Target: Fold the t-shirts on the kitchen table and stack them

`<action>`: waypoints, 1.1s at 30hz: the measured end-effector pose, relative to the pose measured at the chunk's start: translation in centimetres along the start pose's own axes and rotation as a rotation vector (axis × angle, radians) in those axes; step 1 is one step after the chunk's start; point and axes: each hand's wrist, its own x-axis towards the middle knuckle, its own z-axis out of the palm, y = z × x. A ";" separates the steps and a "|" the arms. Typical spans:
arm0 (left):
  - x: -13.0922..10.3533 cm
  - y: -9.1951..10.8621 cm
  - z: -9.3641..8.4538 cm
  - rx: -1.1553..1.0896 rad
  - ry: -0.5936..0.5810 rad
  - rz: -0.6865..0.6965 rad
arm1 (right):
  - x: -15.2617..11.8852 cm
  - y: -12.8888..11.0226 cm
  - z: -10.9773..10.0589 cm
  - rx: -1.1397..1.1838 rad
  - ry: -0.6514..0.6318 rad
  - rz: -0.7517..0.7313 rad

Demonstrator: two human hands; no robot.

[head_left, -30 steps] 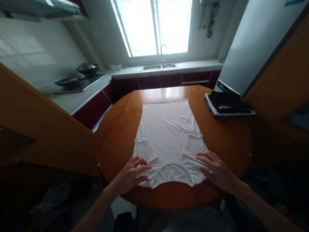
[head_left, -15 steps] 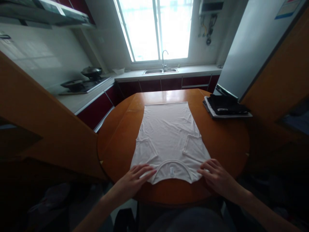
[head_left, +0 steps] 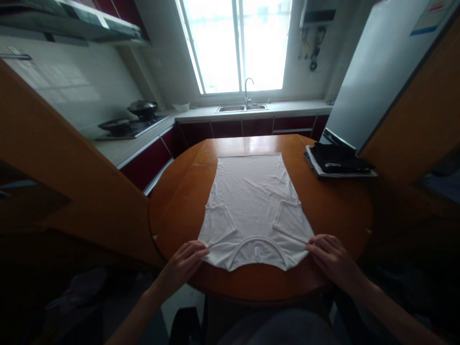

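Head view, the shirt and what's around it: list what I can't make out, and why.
White shirt, head view: its underside, hidden against the table.
Neck label, head view: any print, too small.
Black garment atop the pile, head view: its lettering, too small and blurred.
Lower garments in the pile, head view: mostly covered by the black one.
Window, head view: the outside, washed out by glare.
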 end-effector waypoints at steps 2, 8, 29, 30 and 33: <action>0.0 0.0 -0.1 -0.036 0.007 0.007 | -0.2 0.3 0.0 0.015 0.008 -0.021; 0.4 -0.1 -0.7 -0.070 0.005 0.050 | -0.3 1.0 0.2 0.075 0.021 -0.066; 8.4 -3.0 -7.2 -0.544 -0.224 -0.521 | 11.1 5.7 -6.4 0.772 -0.485 0.372; 9.6 -4.3 -7.1 -0.570 -0.186 -0.552 | 12.8 7.0 -5.9 0.814 -0.477 0.394; 13.0 -8.2 -6.0 -0.622 -0.089 -0.612 | 17.2 11.1 -3.0 0.880 -0.468 0.476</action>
